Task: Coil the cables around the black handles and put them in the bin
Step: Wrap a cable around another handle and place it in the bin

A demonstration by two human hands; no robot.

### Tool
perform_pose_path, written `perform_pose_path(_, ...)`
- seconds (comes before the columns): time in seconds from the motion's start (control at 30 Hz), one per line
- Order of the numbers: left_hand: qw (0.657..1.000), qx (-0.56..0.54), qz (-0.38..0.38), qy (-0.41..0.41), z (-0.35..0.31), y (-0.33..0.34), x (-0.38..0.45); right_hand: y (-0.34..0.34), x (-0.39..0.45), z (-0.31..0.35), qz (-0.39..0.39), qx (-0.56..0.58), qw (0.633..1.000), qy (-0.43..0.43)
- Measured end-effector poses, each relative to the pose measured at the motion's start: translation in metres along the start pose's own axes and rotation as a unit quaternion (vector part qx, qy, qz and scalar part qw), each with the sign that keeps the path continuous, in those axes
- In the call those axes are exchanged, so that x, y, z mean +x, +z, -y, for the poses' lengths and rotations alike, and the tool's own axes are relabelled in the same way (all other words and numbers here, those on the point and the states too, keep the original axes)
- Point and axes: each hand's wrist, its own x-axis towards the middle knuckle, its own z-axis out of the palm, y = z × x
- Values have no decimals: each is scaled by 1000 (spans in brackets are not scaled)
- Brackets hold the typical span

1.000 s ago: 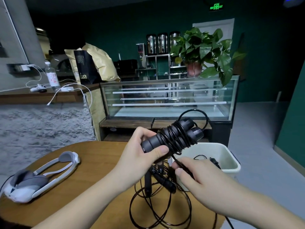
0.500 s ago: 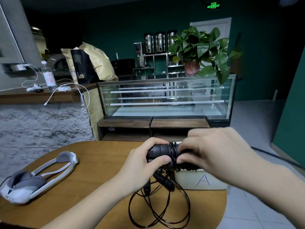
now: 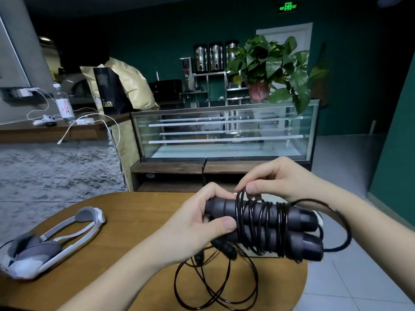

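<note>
- Two bare forearms come into the picture, one from seven o'clock and one from four o'clock.
- No sleeves in sight on either arm; both are uncovered right to the frame edge.
- Left hand [image 3: 197, 223]: no ring, no glove, no watch at the wrist.
- Right hand [image 3: 283, 179]: likewise unadorned, wrist bare.
- Fingernails [image 3: 229, 223] look short and unpainted.

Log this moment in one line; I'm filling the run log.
left hand grips paired black handles | right hand pinches thin black cable | loop trailing | bin step pending
</note>
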Motion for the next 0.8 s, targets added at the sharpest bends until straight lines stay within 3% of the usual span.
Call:
perform_pose_path(0.1, 995, -87, -46, 21, 0, 6, 3, 8, -9, -20, -6, -12, 999, 50)
perform_pose_path(0.2, 980, -159, -118, 22, -4, 13, 11, 27, -24, -32, -55, -71, 975, 205)
perform_pose_path(0.23, 976, -158, -144, 28, -4, 16, 14, 37, -25, -30, -72, -82, 969, 222)
perform_pose_path(0.4, 963, -91, -252, 40, -1, 21, 27, 70, -20, -5, -74, -128, 984, 98)
perform_pose_path(0.53, 956, -33, -291, 28, 4, 14, 36, 74, -32, 6, -78, -229, 968, 66)
perform_pose_path(0.67, 957, 33, -288, 12, 13, 3, 40, 68, -41, 27, -94, -411, 906, 48)
perform_pose_path(0.8, 958, 36, -286, -5, 15, 1, 40, 54, -36, 37, -126, -592, 793, -69)
